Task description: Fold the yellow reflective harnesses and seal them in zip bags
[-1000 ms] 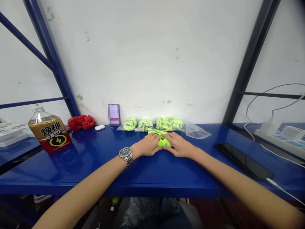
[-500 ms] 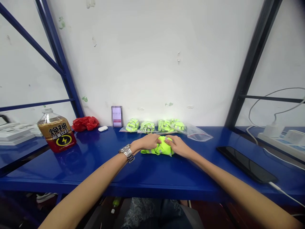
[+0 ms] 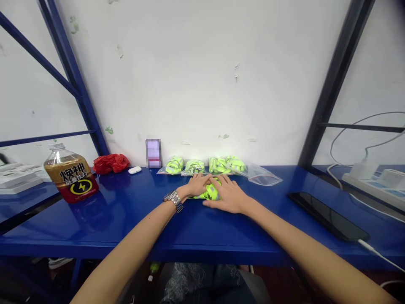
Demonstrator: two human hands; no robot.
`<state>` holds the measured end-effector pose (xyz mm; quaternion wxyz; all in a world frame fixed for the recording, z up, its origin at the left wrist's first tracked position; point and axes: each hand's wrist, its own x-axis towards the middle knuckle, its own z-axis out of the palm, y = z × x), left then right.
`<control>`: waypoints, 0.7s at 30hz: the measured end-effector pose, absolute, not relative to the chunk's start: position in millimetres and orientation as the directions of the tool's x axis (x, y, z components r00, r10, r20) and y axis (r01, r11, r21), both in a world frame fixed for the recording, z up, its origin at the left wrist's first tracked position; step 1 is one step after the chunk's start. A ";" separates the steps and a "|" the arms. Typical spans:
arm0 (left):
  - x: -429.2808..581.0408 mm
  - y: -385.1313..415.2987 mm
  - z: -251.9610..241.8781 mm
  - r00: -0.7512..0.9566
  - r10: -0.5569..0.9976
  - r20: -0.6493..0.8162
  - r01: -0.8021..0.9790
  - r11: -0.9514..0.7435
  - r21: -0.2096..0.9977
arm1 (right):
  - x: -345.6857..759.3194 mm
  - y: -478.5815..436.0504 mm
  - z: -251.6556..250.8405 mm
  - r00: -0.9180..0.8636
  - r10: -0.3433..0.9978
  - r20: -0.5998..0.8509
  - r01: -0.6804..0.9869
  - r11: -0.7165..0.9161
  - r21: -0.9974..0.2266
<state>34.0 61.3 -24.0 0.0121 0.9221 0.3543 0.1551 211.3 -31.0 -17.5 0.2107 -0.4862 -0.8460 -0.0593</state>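
Note:
A folded neon-yellow reflective vest [image 3: 211, 192] with silver strips lies on the blue table, partly covered by both hands. My left hand [image 3: 200, 184], with a metal watch on the wrist, rests on its left part, fingers stretched forward. Across its right part lies my right hand [image 3: 228, 195], fingers spread and thumb reaching out along the near side. Just behind stand several more neon-yellow bundles [image 3: 174, 165] in clear plastic bags. An unfilled clear zip bag [image 3: 263, 175] lies to their right.
On the left of the table [image 3: 133, 230] are a large drink bottle [image 3: 74, 175], a red plastic bag [image 3: 110, 163] and a white case [image 3: 134, 170]. A phone [image 3: 153, 153] leans on the wall. At right, a black phone [image 3: 327, 215] charges near power strips [image 3: 376, 185].
Both hands have gone from gripping the vest with curled fingers to lying over it with fingers stretched out. The vest is now more compact and more covered. The view has shifted slightly.

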 end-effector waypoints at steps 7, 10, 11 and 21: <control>30.2 45.1 -18.1 0.666 0.671 0.325 0.622 -0.741 0.255 | 218.9 -12.4 -15.7 -0.560 0.751 0.350 0.809 0.587 0.034; 21.0 32.8 -15.6 0.576 0.749 0.328 0.624 -0.662 0.415 | 220.8 -3.0 -11.7 -0.555 0.749 0.363 0.793 0.608 -0.042; 18.0 29.3 -15.0 0.562 0.769 0.304 0.621 -0.635 0.459 | 221.1 -0.8 -10.2 -0.546 0.753 0.367 0.786 0.612 -0.086; 13.5 30.0 -20.0 0.671 0.638 0.378 0.567 -0.770 0.293 | 222.2 3.2 -6.8 -0.460 0.822 0.337 0.701 0.569 -0.430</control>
